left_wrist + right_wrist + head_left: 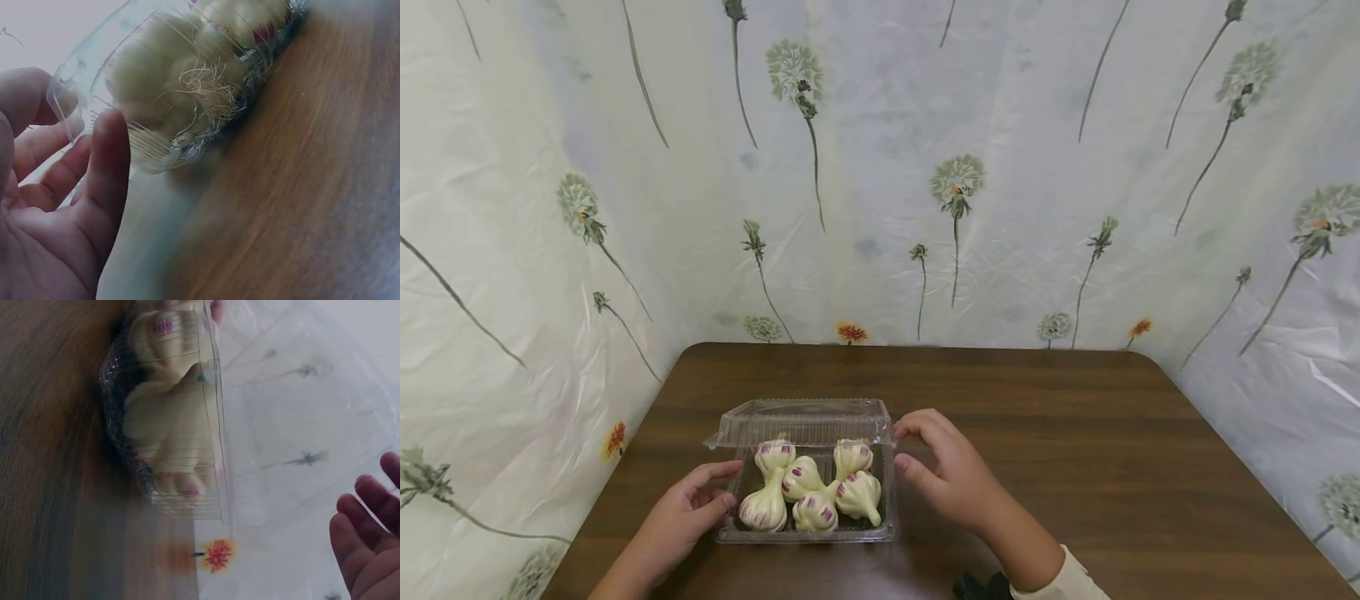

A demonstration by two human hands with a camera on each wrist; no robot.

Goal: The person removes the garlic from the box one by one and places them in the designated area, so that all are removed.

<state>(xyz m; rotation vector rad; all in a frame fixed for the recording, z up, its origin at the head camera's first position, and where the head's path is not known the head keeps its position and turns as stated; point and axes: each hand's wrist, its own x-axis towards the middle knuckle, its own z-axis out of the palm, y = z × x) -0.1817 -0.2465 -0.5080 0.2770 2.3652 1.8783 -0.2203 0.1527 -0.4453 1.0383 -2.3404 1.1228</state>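
Note:
A clear plastic clamshell box (808, 538) sits on the table, its hinged lid (805, 410) standing up at the back. Inside lie several pale garlic bulbs (763, 508) with purple streaks; in the left wrist view a bulb (162, 81) shows stringy roots through the wall. My left hand (681, 517) pinches the box's left edge between thumb and fingers. On the other side, my right hand (943, 471) is beside the lid's right end, fingertips right at its edge. The right wrist view shows those fingers (362, 519) extended and spread a little.
The brown wooden table (1075, 467) has rounded far corners. A white sheet (880, 167) printed with dandelions hangs behind it and along both sides. Near the right forearm, a small dark object (981, 586) is cut off by the bottom edge of the head view.

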